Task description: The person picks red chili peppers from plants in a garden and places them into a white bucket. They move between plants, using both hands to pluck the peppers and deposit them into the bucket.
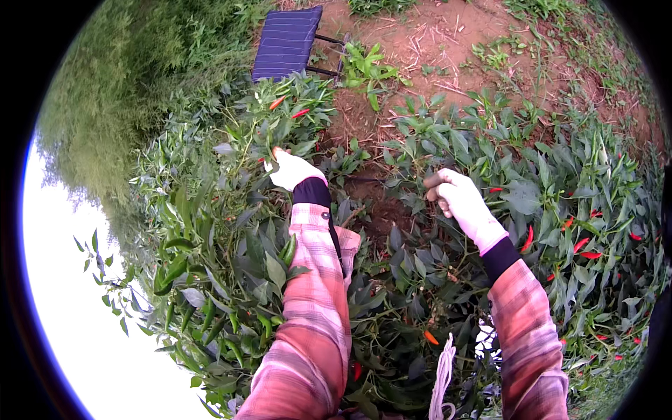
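Observation:
My left hand (pixel 295 171), in a white glove with bare fingertips, reaches into a chili pepper plant (pixel 226 157) on the left. Leaves lie around its fingertips, and a bit of red chili (pixel 261 159) shows beside them. What its fingers grip, if anything, is hidden. Over the gap between the plants hangs my right hand (pixel 464 205), gloved the same way, fingers curled. No object is visible in it, though its palm side is turned away. Near it, red chilies (pixel 528 239) hang among the leaves of the right-hand plants (pixel 522 197).
A blue striped folding seat (pixel 289 44) with dark metal legs stands at the far left. Reddish bare soil (pixel 420 47) stretches beyond the plants. Green chilies (pixel 176 270) hang at the left, an orange chili (pixel 430 337) lower down. White cord (pixel 443 375) dangles close to me.

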The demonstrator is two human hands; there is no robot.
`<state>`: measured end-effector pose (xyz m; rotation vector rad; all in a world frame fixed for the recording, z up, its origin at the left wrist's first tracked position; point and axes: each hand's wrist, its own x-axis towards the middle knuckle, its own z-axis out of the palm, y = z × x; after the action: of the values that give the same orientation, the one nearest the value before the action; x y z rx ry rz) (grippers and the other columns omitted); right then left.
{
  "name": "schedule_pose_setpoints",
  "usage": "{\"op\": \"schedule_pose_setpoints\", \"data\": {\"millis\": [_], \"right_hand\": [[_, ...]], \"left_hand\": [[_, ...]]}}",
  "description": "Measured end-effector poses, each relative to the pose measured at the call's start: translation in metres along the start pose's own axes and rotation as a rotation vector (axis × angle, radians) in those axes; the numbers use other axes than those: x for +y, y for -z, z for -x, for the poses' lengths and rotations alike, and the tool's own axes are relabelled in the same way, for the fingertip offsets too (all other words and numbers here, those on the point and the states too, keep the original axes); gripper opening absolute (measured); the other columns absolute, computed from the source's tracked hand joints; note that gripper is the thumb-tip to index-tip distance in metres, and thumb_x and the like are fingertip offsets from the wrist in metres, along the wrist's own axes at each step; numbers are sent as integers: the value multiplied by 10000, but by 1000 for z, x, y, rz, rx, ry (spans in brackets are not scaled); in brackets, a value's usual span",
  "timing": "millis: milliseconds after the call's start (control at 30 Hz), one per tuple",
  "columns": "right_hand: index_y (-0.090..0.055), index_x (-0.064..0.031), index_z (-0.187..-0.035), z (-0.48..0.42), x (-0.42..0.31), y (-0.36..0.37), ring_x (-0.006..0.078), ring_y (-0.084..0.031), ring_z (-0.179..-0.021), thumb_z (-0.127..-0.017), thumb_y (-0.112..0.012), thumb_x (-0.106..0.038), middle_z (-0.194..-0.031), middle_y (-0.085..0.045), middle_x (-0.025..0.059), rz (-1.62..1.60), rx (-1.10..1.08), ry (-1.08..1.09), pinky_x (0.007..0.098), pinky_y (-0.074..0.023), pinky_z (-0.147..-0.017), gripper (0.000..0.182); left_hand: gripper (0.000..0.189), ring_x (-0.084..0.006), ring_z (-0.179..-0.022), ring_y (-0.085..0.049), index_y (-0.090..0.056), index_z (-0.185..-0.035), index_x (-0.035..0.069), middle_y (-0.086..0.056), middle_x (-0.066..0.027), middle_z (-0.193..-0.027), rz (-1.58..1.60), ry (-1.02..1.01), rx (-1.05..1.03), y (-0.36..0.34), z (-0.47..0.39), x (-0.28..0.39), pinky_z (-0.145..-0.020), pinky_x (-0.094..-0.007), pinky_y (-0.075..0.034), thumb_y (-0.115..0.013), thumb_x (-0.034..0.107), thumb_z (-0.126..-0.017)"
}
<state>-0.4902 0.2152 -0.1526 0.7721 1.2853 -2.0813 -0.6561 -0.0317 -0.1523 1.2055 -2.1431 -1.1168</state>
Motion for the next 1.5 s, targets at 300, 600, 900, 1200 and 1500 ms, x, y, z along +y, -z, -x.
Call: {"op": "schedule_pose_setpoints", "data": {"millis": [300, 600, 900, 1200, 1500], "right_hand": [[-614, -92, -972, -65, -3, -121, 319, -597, -877, -844, -473, -152, -901, -610, 134, 651, 93, 719, 409, -477, -784, 200], [-518, -58, -1125, -139, -5, -175, 300, -592, -929, -823, -520, -164, -1051, -589, 128, 1080, 168, 795, 417, -484, -781, 320], [-529, -33, -975, -146, -29, -204, 381, -612, -813, -887, -466, -322, -838, -624, 215, 993, 119, 564, 468, -474, -728, 309], [-588, 42, -850, -132, -25, -169, 344, -595, -859, -851, -426, -202, -869, -622, 210, 701, -394, 302, 400, -452, -763, 293], [-598, -20, -1074, -113, -10, -151, 139, -528, -782, -898, -445, -143, -867, -632, 79, 412, -446, 327, 290, -435, -753, 263]], "left_hand": [[341, -276, -733, -520, -554, -895, -59, -617, -182, -880, 121, 10, 95, 38, 29, -21, -725, -393, -425, -497, 277, -898], [539, -295, -1087, -540, -495, -1230, -5, -537, -197, -1228, 184, 292, 17, 55, 27, -6, -928, -381, -415, -601, 374, -862], [425, -233, -1002, -564, -557, -1137, -23, -600, -132, -1155, 238, 301, 24, 57, 18, -22, -885, -354, -421, -599, 300, -864], [402, -217, -906, -585, -537, -1131, -23, -608, -142, -1069, 451, 355, -49, 50, 27, -19, -738, -352, -494, -559, 306, -901], [423, -193, -931, -584, -535, -1154, -22, -589, -90, -1145, 444, 393, -132, 44, 38, -29, -833, -333, -483, -591, 304, -890]]}}
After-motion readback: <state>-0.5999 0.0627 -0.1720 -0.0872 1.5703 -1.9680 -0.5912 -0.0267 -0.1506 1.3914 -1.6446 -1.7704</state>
